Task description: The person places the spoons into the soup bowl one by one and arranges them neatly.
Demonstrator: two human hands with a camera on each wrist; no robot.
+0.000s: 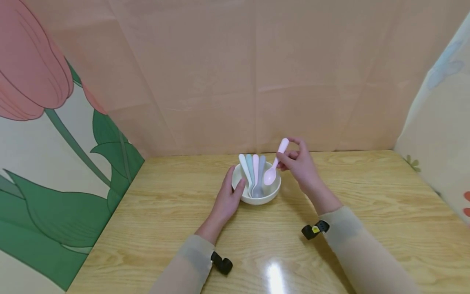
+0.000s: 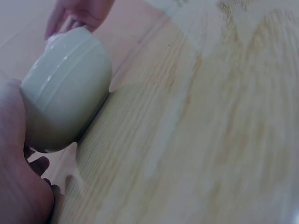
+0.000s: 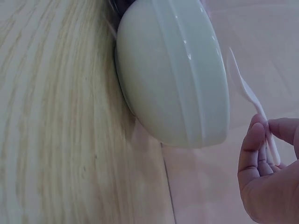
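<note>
A round off-white bowl (image 1: 260, 201) stands on the table near its back edge. My left hand (image 1: 228, 198) grips the bowl's left side, thumb at the near rim and fingers round the far side. Several small spoons lean inside, handles up: a white spoon (image 1: 244, 166), a pale green one (image 1: 250, 164), a pink one (image 1: 256, 162) and a grey-blue one (image 1: 261, 167). Between thumb and fingers my right hand (image 1: 302, 165) pinches another pink spoon (image 1: 270, 175), its head down over the bowl's right side. In the right wrist view this spoon (image 3: 250, 93) shows edge-on, beside the bowl's rim.
The wood-grained table (image 1: 165, 216) reaches back to a plain pinkish-tan covering (image 1: 202, 81). At the left stands a panel with a large printed tulip (image 1: 33, 57); another printed panel (image 1: 440, 134) borders the right. Both wrists wear small black cameras.
</note>
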